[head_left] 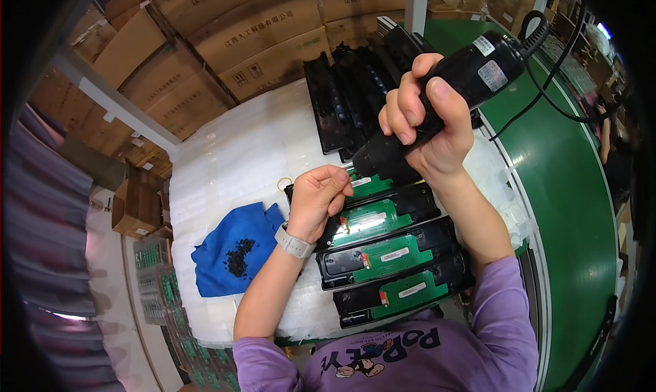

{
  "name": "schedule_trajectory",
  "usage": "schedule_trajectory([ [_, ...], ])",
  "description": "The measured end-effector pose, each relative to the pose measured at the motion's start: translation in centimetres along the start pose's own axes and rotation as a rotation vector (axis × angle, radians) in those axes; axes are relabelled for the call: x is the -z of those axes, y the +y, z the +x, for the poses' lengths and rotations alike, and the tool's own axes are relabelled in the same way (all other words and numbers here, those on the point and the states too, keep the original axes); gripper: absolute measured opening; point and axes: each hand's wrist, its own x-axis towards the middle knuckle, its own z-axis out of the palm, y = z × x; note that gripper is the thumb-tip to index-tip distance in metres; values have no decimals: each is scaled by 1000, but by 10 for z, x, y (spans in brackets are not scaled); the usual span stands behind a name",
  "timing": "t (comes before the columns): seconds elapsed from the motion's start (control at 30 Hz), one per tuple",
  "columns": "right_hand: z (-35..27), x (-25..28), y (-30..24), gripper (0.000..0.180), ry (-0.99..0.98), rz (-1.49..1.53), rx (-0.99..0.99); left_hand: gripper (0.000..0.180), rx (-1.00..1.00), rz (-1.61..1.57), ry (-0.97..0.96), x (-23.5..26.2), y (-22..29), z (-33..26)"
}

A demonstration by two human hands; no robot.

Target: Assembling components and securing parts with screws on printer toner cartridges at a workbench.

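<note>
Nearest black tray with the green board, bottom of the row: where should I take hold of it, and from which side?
Grip the nearest tray by its bare black left end, coming from the left and above. The green board covers the middle and right, the next tray lies tight against its far edge, and the right hand with the black screwdriver is on the right.

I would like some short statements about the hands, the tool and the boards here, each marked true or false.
1. The right hand grips a black electric screwdriver. True.
2. The left hand lies flat and open on the blue cloth. False: it is closed, fingers pinched, beside the green boards, apart from the cloth.
3. Small dark screws lie heaped on the cloth. True.
4. The boards sit in white trays. False: the trays are black.
5. The left wrist has a watch. True.
</note>
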Motion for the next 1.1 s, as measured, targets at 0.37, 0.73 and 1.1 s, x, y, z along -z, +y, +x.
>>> schedule_trajectory([
  [0.37,2,4,-1,23,-11,45,-94,18,17,63,-58,-1,-3,-2],
  [0.73,-8,14,23,23,-118,-245,-257,22,-204,-111,315,26,-8,23],
  [1.1,-14,20,41,24,-117,-272,-298,24,-137,9,318,41,-6,21],
])
